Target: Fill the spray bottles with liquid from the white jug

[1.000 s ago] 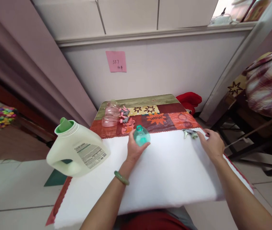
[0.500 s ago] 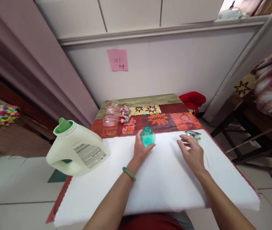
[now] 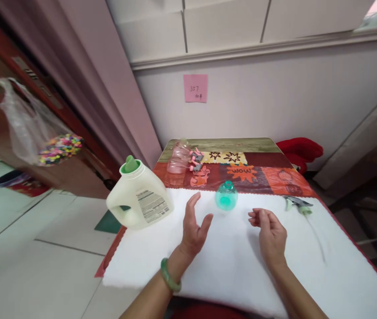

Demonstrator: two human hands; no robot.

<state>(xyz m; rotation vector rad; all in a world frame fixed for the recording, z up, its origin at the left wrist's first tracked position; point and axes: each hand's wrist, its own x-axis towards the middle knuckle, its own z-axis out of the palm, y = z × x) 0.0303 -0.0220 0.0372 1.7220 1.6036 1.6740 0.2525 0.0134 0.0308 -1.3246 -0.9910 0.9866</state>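
Observation:
A small round teal bottle (image 3: 226,198), its neck uncapped, stands upright on the white cloth (image 3: 228,252). To its lower left is my left hand (image 3: 193,228), apart from it, thumb and fingers spread with nothing between them. My right hand (image 3: 270,237) hovers to the bottle's lower right, fingers loosely curled; whether anything is in them is hidden. Beyond that hand lies a spray head (image 3: 300,204) with a grey trigger, a pale green collar and a thin tube. A large cream jug (image 3: 145,199) with a green spout and a handle stands left of my left hand.
Several clear pink spray bottles (image 3: 179,157) lie on their sides at the table's back left. Behind the table is a white wall (image 3: 241,102) with a pink note (image 3: 195,87). A bag of colourful bits (image 3: 60,148) hangs at the left, and red fabric (image 3: 299,150) lies beyond the table's right corner.
My left hand has let go of the teal bottle and drawn back to the left. My right hand has curled its fingers. The camera view has turned left.

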